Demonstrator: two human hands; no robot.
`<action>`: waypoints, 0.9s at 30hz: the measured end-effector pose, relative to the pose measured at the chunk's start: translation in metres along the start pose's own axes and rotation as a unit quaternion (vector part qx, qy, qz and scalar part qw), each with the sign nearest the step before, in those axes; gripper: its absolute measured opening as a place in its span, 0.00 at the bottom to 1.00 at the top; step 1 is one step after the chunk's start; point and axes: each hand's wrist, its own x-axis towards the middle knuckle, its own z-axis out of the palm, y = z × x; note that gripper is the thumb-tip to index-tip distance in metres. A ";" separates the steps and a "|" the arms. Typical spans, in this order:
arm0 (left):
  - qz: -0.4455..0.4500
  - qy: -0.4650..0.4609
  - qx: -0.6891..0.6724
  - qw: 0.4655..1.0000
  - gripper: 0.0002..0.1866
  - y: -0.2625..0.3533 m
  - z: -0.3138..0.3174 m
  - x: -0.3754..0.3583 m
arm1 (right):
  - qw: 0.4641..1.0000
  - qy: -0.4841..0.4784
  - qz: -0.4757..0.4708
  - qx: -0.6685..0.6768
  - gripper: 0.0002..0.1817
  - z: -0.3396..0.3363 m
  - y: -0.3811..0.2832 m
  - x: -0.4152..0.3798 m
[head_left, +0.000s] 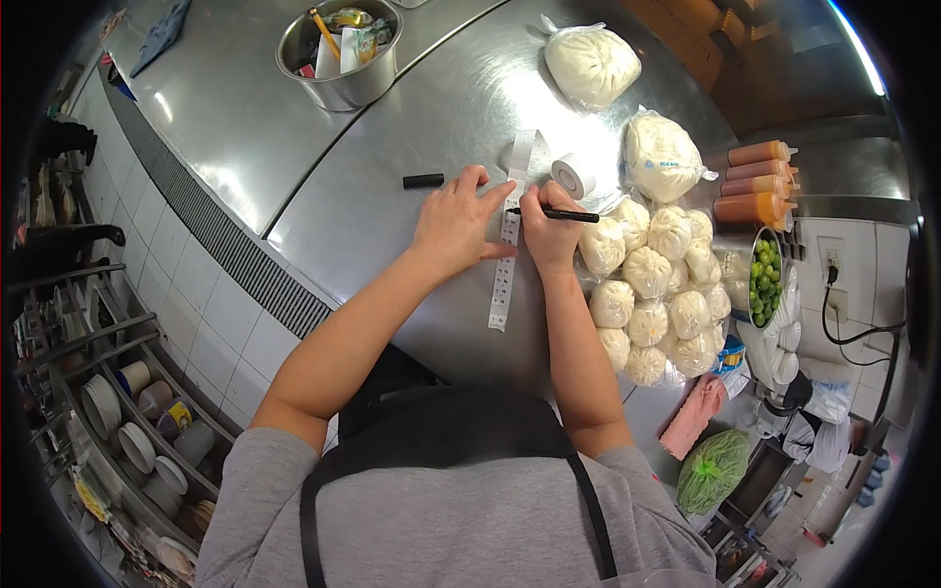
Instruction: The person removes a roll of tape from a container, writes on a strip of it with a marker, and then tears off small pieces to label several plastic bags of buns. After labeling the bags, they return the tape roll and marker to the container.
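And there was the label strip [504, 279], laid lengthwise on the steel table [392, 225] between the two hands, a column of small dark marks running up it from its near end, its far part curving over just beside a white roll [571, 176]. Over it came the right hand [551, 230], fingers pinched around a black marker [569, 215], the tip right at the strip! On the other side, the left hand [453, 227] had its thumb and index finger spread wide, both tips at the strip, the marker tip between them, the other fingers curled in.

Near the left hand, out on the bare steel, lay the black cap [423, 181]. To the right, what a crowd: pale buns [648, 272] bunched in clear plastic, and beyond them two fuller bags, the near bag [664, 155] with blue print and the far bag [592, 67] tied at a corner. Past the buns sat a bowl of green fruit [765, 281], with orange sauce bottles [753, 181] lying close by. And up at the far left, a round metal pot [348, 83] stood packed with packets and a yellow-handled tool.
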 end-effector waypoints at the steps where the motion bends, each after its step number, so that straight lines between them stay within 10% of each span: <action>1: 0.001 0.000 0.004 1.000 0.40 0.000 0.000 0.000 | 1.000 0.000 0.000 0.000 0.18 0.000 0.000 0.000; 27: 0.003 -0.007 0.007 1.000 0.40 -0.001 0.000 0.000 | 0.999 0.000 0.033 0.017 0.17 -0.010 -0.008 -0.014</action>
